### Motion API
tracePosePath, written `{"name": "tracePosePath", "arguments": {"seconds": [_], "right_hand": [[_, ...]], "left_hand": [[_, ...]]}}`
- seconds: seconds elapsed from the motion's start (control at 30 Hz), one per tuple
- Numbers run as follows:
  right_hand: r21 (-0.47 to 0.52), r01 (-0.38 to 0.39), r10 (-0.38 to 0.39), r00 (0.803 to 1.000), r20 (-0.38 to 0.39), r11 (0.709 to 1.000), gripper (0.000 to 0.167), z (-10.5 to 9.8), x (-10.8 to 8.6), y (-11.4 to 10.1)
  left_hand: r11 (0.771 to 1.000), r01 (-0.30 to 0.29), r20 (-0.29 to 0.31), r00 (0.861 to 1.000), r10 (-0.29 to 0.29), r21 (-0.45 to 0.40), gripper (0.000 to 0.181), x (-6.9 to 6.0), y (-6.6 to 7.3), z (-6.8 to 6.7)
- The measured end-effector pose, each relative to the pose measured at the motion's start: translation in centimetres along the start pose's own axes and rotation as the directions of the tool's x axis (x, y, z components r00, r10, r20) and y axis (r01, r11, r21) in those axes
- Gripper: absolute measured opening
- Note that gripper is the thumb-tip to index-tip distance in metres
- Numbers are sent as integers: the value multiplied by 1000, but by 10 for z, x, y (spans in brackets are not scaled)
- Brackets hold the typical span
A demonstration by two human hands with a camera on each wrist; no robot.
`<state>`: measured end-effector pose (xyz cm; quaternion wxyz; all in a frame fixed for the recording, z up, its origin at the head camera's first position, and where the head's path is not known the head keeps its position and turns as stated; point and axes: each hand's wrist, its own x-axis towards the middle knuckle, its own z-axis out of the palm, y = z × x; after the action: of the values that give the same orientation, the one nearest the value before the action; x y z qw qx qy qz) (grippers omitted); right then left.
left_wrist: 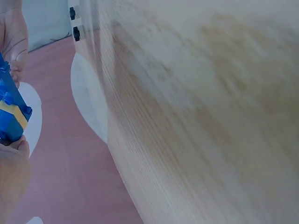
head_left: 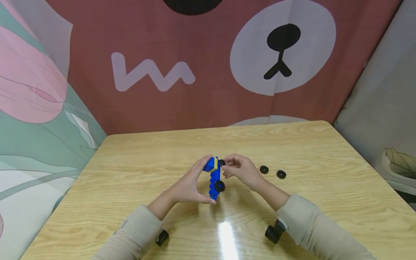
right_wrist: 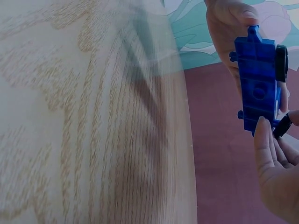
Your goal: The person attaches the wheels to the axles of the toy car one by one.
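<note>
Toy chassis [head_left: 214, 177], blue, smooth hard plastic look, long and narrow, is up off the table [head_left: 146, 162], tilted on its side between the two hands. Count on it: one boxy block [head_left: 209, 165] at its far end, one yellow strip [head_left: 216, 163] across that block, a run of knobby studs along the top face. Underside has one round boss [right_wrist: 258, 92], one tab [right_wrist: 253, 33] at the near end, and two bare axle stubs [right_wrist: 237, 85] on the side away from the wheels. Left hand [head_left: 187, 186] grasps the chassis lengthwise: thumb at the near end, fingers at the block end. Right hand [head_left: 242, 171], just right of the chassis, pinches one black wheel [head_left: 222, 163] at the block-end axle; can't tell whether it's seated. Wheels total four in view, all black, round discs: that one, one mounted wheel [head_left: 219, 186] nearer the thumb end, and two loose wheels [head_left: 264, 169] lying flat, well right of the chassis, apart from each other. Tabletop under the chassis: pale wood grain, glossy, one bright glare streak. Beyond the chassis hangs one reddish-brown cloth [head_left: 195, 108] with a bear print. Two beige sleeves [head_left: 139, 224], creased fabric, flank the chassis on the near side.
</note>
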<state>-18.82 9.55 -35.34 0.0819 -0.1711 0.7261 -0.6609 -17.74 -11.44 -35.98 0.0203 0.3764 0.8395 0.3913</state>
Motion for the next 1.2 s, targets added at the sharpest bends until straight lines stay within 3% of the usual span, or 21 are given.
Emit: {"name": "tracePosePath", "arguments": {"seconds": [0.43, 0.77, 1.2], "right_hand": [[52, -6, 4, 999, 45, 999, 31, -1, -1, 2], [130, -41, 40, 999, 11, 991, 28, 1, 1, 3], [391, -51, 33, 998, 54, 919, 9, 1, 0, 4]], "left_hand": [[1000, -4, 4, 1000, 4, 17, 111, -1, 0, 0], [999, -31, -8, 999, 31, 42, 111, 0, 0, 0], [998, -56, -13, 998, 56, 25, 114, 1, 2, 1]]}}
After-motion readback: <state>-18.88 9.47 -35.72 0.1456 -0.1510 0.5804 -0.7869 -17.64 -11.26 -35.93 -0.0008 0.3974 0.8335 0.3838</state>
